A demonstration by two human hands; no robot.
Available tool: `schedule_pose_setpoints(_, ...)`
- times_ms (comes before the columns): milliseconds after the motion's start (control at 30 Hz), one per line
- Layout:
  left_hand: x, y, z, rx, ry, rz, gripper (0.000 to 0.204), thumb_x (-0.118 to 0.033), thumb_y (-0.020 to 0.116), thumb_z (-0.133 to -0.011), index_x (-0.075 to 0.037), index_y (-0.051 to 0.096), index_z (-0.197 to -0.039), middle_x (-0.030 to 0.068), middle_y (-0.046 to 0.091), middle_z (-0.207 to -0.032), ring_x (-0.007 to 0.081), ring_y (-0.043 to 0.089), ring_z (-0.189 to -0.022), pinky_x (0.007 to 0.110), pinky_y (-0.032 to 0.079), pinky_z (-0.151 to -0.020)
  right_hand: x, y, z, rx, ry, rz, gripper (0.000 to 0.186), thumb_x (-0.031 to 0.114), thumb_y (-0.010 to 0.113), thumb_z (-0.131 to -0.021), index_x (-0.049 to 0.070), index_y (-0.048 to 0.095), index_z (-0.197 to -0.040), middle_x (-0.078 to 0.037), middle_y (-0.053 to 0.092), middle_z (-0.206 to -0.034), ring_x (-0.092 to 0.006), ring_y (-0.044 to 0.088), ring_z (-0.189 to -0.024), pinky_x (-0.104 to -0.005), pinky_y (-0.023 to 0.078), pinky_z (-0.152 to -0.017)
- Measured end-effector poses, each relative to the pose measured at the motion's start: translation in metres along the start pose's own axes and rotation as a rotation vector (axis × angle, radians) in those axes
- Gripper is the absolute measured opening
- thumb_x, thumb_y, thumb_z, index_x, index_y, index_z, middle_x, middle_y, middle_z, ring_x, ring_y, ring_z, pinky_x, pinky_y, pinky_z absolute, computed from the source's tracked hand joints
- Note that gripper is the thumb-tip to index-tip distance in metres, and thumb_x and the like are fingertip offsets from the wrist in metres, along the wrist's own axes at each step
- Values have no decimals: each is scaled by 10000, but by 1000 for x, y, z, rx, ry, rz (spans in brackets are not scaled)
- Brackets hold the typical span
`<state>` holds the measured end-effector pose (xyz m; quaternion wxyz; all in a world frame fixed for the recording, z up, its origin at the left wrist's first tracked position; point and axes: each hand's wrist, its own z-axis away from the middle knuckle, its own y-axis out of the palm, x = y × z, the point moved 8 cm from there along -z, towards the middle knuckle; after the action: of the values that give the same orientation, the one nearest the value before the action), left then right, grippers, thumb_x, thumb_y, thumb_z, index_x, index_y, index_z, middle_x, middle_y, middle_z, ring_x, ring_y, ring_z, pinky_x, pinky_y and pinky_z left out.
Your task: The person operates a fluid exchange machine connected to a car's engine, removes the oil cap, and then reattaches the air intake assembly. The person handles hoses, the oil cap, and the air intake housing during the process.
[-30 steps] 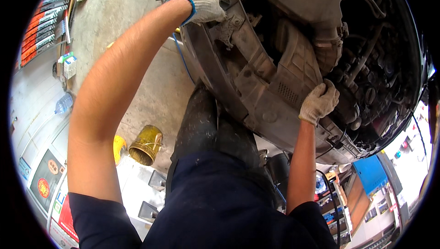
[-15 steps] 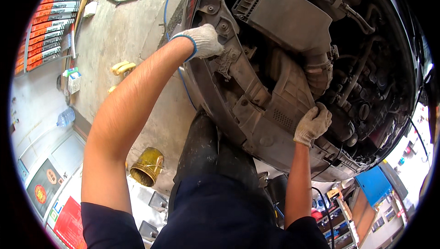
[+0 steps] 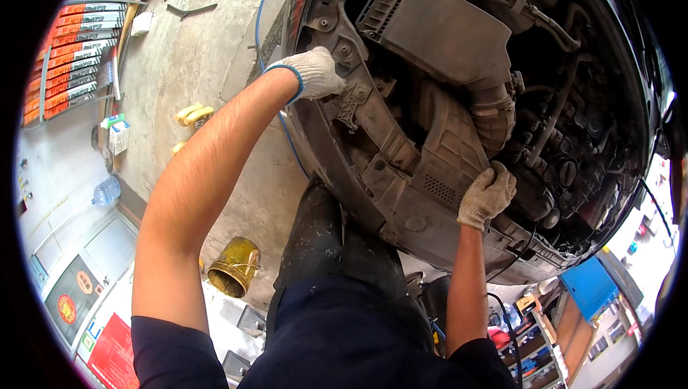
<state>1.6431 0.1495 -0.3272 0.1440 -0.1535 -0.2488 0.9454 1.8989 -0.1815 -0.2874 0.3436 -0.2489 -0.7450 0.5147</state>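
Both my hands wear knitted work gloves and reach into the open front of a car. My left hand (image 3: 315,74) is closed at the front body edge, beside the metal bracket (image 3: 352,106) near the headlight; its fingertips and whatever they grip are hidden. My right hand (image 3: 489,194) curls over the edge of a dusty black plastic air intake duct (image 3: 451,147). That duct lies along the front panel (image 3: 416,223) and has a patch of small holes. Farther in sits the air filter box (image 3: 448,27), with a ribbed hose (image 3: 494,120) running from it.
Engine parts and hoses (image 3: 548,120) fill the bay on the right. A blue hose (image 3: 259,23) runs over the floor along the car. To the left are a yellow bucket (image 3: 235,267), wiper blades (image 3: 192,9) and a rack of orange-and-white boxes (image 3: 82,52). Shelves (image 3: 534,353) stand at lower right.
The picture has shifted slightly. Both hands keep nearly the same places on the car, and the duct shows no clear movement.
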Motion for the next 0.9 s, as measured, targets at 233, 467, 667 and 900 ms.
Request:
schedule_pose_setpoints(233,-3,-3,3,-37,30,-16,598,-362,661,-861,169,613,-1133,303,710,-1015,376,718,-963,440,560,-839,-1,0,0,-4,-19,2,209,138,613,-908,37,715,-1060,-168,674,-1044,-382,620,-1012,-482,474,-936)
schedule_pose_setpoints(467,-5,-5,7,-41,18,-3,574,-345,630,-870,177,657,-1107,313,717,-1015,391,726,-972,442,565,-855,-1,0,-1,-15,-29,-2,204,140,616,-907,41,714,-1056,-166,674,-1038,-380,620,-1004,-481,475,-924)
schedule_pose_setpoints(667,-7,-4,7,-25,21,-54,575,-362,618,-888,166,664,-1111,307,716,-1030,384,725,-978,443,564,-859,-2,1,0,-21,-35,2,190,131,622,-904,42,715,-1044,-163,675,-1030,-378,623,-991,-479,479,-913)
schedule_pose_setpoints(900,-7,-5,5,-39,27,-58,604,-387,648,-876,166,614,-1117,304,705,-1037,373,713,-992,435,553,-861,-1,1,0,-23,-33,-2,192,136,614,-907,39,715,-1039,-166,677,-1026,-380,622,-991,-481,480,-910)
